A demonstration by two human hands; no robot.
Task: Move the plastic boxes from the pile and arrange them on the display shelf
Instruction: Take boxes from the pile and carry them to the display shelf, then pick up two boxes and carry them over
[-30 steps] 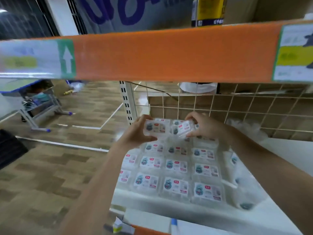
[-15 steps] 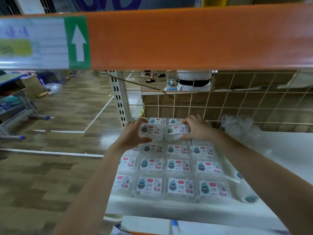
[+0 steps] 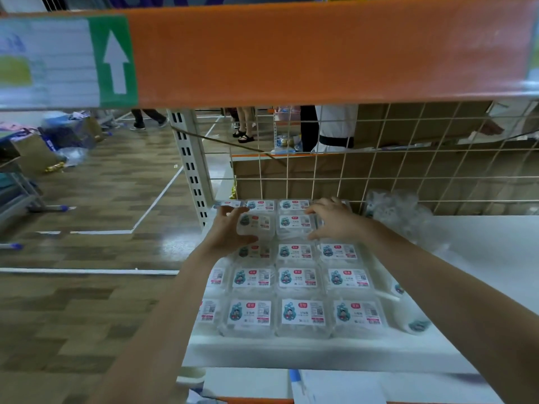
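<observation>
The plastic boxes [image 3: 297,279] are clear, flat and square with round corners. Each has a white sticker on top with a little blue cartoon and a red mark. They lie in neat rows on the smooth white display shelf [image 3: 481,272], touching side by side, from the front edge back to the wire grid [image 3: 408,170].

The left hand [image 3: 230,231] holds one box [image 3: 256,225] near the back, thumb curled under its near edge and fingers over its far edge. The right hand [image 3: 335,220] grips the box beside it [image 3: 294,225] in the same way, fingers spread wide. Both boxes now sit low on the rows; half a second ago they were a bit higher and a little more tilted.

A crinkly clear plastic bag [image 3: 402,211] lies at the back, right of the hands. A thick orange beam [image 3: 320,51] with a green arrow sticker [image 3: 115,61] runs across the top. The floor [image 3: 87,258] looks like shiny brown wood.
</observation>
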